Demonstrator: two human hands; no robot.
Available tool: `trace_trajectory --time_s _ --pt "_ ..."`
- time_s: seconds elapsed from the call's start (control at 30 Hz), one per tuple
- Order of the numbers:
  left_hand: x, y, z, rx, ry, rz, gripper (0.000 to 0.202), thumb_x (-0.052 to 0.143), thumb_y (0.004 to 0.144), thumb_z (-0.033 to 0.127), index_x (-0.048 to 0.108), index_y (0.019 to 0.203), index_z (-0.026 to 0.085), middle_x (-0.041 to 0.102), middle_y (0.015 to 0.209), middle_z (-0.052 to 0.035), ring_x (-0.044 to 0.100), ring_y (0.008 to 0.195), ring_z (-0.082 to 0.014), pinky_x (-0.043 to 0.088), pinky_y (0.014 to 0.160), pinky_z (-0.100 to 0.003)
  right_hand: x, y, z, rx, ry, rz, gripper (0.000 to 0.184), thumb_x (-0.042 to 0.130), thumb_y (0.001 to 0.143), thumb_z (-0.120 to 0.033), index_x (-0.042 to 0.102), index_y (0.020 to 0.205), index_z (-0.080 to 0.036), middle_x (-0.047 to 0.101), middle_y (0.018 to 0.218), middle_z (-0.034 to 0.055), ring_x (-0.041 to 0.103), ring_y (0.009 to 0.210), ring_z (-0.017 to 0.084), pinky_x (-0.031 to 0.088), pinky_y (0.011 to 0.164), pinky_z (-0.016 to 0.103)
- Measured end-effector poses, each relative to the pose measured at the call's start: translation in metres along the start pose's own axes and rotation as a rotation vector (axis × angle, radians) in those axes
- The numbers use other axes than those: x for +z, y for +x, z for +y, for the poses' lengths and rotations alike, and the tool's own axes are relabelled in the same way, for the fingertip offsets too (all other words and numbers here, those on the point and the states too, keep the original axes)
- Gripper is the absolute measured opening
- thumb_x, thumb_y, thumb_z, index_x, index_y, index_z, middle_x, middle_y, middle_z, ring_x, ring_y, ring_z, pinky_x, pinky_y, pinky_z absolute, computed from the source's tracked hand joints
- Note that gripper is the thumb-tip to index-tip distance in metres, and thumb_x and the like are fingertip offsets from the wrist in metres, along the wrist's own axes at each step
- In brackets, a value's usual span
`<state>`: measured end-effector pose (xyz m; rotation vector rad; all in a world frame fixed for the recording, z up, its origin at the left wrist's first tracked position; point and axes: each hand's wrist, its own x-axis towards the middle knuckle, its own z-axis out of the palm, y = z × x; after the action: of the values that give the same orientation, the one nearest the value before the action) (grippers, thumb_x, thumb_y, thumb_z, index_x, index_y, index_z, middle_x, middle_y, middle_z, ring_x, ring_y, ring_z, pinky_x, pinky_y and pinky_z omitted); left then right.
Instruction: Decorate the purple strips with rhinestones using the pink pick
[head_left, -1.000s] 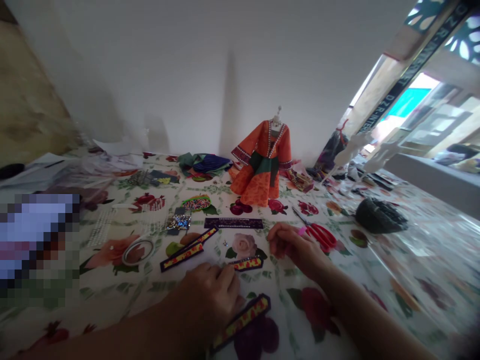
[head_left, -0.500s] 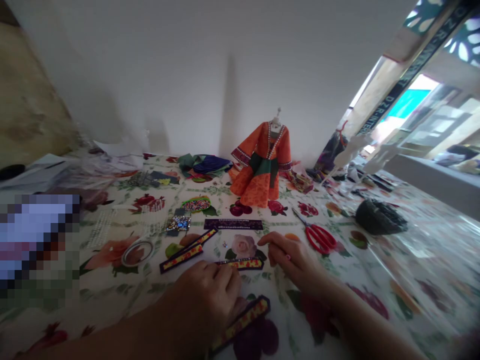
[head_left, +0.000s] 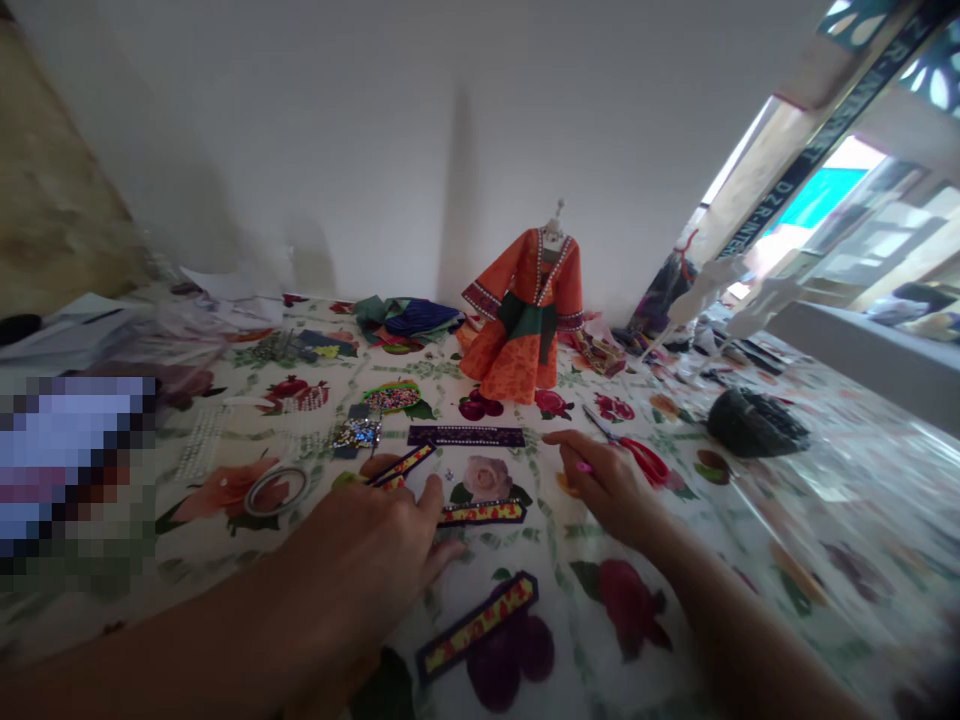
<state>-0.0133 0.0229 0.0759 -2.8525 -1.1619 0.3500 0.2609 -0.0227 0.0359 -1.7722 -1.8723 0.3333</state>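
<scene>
My left hand point(head_left: 390, 535) is over the near left of the cloth, with thumb and index finger apart and no object visible in it. It partly covers a yellow-red patterned strip point(head_left: 412, 464) with dark edges. By its fingertips lies another patterned strip point(head_left: 487, 512), lined with small stones along its top edge. A third strip point(head_left: 480, 625) lies nearer me, tilted. My right hand point(head_left: 606, 482) hovers right of the printed rose, fingers curled together and a pink spot on one; what they hold, if anything, is too small to tell. Beside it are red-handled scissors point(head_left: 643, 458).
A dark strip point(head_left: 466, 436) with white studs lies ahead. Left of it are a patch of shiny stones point(head_left: 358, 432), a tray of coloured beads point(head_left: 391, 397) and a tape roll point(head_left: 276, 492). A small orange dress point(head_left: 525, 310) stands behind; a black bundle point(head_left: 757, 422) sits right.
My left hand has shifted left and opened, uncovering more of the stone-edged strip and the nearest strip. My right hand has moved right and slightly away, now overlapping the scissors.
</scene>
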Motion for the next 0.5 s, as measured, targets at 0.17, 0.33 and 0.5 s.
trace_trajectory --time_s 0.17,0.33,0.5 --pt "0.006 -0.008 0.009 0.169 -0.034 0.161 0.025 0.061 0.098 0.031 0.077 0.108 0.015 0.078 0.080 -0.0099 0.077 0.071 -0.0334 0.065 0.064 -0.049 0.000 -0.006 -0.017 -0.156 0.065 -0.123 0.023 0.042 0.101 -0.019 0.065 0.100 -0.020 0.066 0.077 0.0025 0.058 0.067 0.016 0.041 0.065 0.029" --pt "0.003 -0.006 0.014 0.163 -0.049 0.115 0.021 0.066 0.096 0.030 0.078 0.105 0.016 0.078 0.079 -0.0094 0.078 0.070 -0.0332 0.066 0.064 -0.050 0.008 -0.010 -0.022 -0.192 0.044 -0.224 0.022 0.042 0.101 -0.016 0.064 0.101 -0.020 0.064 0.078 0.0027 0.056 0.070 0.017 0.039 0.064 0.029" --pt "-0.003 -0.007 0.017 0.155 -0.030 -0.085 0.034 0.061 0.100 0.028 0.074 0.128 0.012 0.081 0.095 -0.0154 0.080 0.083 -0.0356 0.067 0.074 -0.053 0.007 -0.008 -0.016 -0.194 0.055 -0.234 0.023 0.043 0.102 -0.016 0.066 0.103 -0.020 0.063 0.077 0.0022 0.057 0.070 0.018 0.039 0.065 0.029"
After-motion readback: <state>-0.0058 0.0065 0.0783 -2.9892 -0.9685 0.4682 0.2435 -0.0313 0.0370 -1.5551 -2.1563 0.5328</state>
